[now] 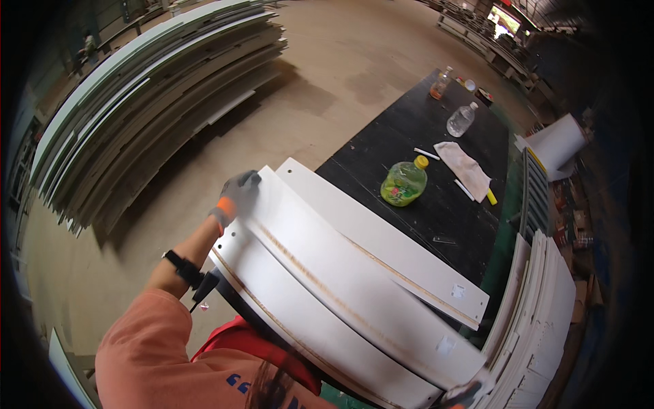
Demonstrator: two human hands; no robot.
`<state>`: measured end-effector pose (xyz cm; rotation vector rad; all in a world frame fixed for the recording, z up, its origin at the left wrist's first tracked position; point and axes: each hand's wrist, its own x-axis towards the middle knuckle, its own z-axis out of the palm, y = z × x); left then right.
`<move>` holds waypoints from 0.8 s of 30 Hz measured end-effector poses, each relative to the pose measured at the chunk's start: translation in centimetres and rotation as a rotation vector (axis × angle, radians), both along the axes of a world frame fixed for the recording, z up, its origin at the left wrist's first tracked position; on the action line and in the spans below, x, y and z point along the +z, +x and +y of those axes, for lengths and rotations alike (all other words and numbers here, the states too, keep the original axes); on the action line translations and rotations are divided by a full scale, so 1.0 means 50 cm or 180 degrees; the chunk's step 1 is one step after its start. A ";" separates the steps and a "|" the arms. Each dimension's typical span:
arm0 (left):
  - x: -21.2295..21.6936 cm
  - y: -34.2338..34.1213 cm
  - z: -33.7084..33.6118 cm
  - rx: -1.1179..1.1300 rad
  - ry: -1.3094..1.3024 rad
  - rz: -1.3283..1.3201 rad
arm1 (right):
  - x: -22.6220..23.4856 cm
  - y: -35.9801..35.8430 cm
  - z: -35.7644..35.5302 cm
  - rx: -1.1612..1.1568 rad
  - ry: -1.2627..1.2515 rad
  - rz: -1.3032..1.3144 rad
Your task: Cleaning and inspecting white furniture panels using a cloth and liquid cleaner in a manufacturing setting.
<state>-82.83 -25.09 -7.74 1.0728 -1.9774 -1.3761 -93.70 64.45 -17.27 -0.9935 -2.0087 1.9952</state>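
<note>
Three long white boards lie side by side across a black table. My left hand [242, 193], in a grey glove with an orange cuff, grips the far left end of the middle white board [340, 283]. At that board's other end, low on the right, my right hand [469, 394] closes on the corner; it is blurred and partly cut off. The held board is smeared by motion and overlaps the near white board [289, 294], which shows holes at its end. Beyond it lies the far white board [402, 249], with a small label and corner holes.
On the black table [368, 146] stand a green bottle with yellow cap [405, 183], a clear bottle [462, 120] and a bottle of orange liquid [440, 83]. A pale cloth [464, 168] lies among marker-like sticks. Stacked panels [157, 95] rise left; white boards [535, 327] stand right.
</note>
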 end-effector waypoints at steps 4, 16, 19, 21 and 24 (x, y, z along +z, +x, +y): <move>-0.073 -0.127 -0.063 -0.0006 0.0031 -0.0018 | -0.028 -0.210 -0.055 0.0840 -0.1248 0.0123; 0.073 -0.209 -0.137 0.0103 -0.4054 -0.2163 | 0.190 -0.289 -0.247 0.0187 -0.1343 0.0779; 0.116 -0.194 -0.047 -0.0709 -0.3694 0.0243 | 0.351 -0.108 -0.203 0.0263 -0.0345 0.1462; 0.076 -0.193 0.123 -0.1886 -0.2326 0.0834 | 0.417 0.020 -0.210 -0.0202 0.0050 0.1664; -0.019 -0.129 0.365 -0.3445 -0.0539 0.0133 | 0.421 0.188 -0.213 -0.0625 0.0366 0.1421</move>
